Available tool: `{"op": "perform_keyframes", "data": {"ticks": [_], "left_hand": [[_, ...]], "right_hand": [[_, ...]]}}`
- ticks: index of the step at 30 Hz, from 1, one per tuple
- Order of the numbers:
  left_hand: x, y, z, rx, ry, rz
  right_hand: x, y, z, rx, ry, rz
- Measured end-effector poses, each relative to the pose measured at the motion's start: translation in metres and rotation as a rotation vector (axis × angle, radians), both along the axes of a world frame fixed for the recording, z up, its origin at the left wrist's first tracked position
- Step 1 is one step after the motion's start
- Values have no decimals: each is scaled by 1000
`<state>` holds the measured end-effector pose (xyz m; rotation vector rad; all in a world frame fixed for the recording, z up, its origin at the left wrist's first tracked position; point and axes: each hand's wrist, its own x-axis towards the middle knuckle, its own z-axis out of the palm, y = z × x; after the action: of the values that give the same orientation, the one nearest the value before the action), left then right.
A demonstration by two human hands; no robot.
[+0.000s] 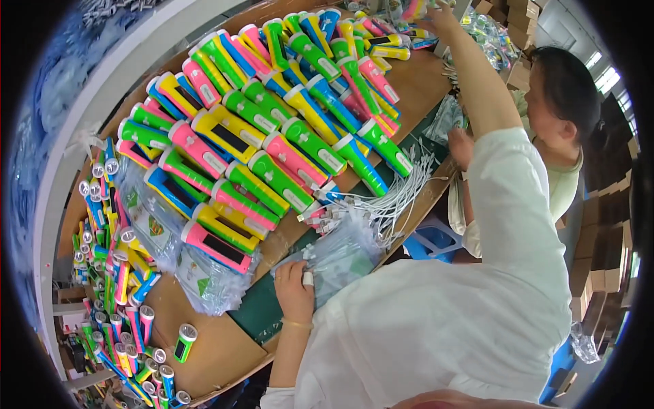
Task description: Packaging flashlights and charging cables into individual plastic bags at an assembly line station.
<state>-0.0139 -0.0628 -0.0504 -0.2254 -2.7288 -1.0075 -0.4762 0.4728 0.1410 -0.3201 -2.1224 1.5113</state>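
Head view: the person's left hand (294, 294) lies over a stack of clear plastic bags (349, 249), its fingers partly bent and in contact with the near end of the stack; whether it pinches any bag cannot be told. 1 finger carries a white wrap (308, 279), and a band (298, 324) circles the wrist. The right hand (443, 20) is extended to the upper edge, next to a pink-and-yellow item (413, 9); its fingers are too small and cut off to tell how far open they are or whether they hold it.

A large heap of pink, green, blue and yellow torches (230, 135) occupies the middle of the surface (255, 313), beyond the left hand. White cables (409, 194) lie bunched between the heap and the near edge, just beside the bags. A 2nd batch of bags (211, 276), bearing green print, lies left of the left hand.

1 green torch (180, 349) rests apart on brown cardboard (225, 358), near further torches piled at left. A co-worker (565, 95) sits at right.
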Motion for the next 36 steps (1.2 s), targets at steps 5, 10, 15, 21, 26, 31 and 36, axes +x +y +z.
{"op": "perform_keyframes", "data": {"ticks": [5, 10, 15, 21, 26, 31, 36], "left_hand": [[1, -2, 1, 4, 5, 9], [10, -8, -17, 15, -32, 23], [3, -6, -9, 6, -30, 0], [4, -7, -6, 11, -53, 16], [4, -8, -7, -4, -47, 5], [5, -6, -6, -8, 2, -3], [1, -3, -3, -163, 248, -71]], "right_hand": [[14, -76, 14, -259, 130, 330], [155, -224, -53, 34, -108, 824], [286, -303, -109, 180, -220, 1229], [363, -342, -153, 710, 62, 1306], [379, -348, -168, 931, 204, 1163], [380, -348, -167, 867, 245, 1154], [378, -350, -174, 827, 251, 1152]]}}
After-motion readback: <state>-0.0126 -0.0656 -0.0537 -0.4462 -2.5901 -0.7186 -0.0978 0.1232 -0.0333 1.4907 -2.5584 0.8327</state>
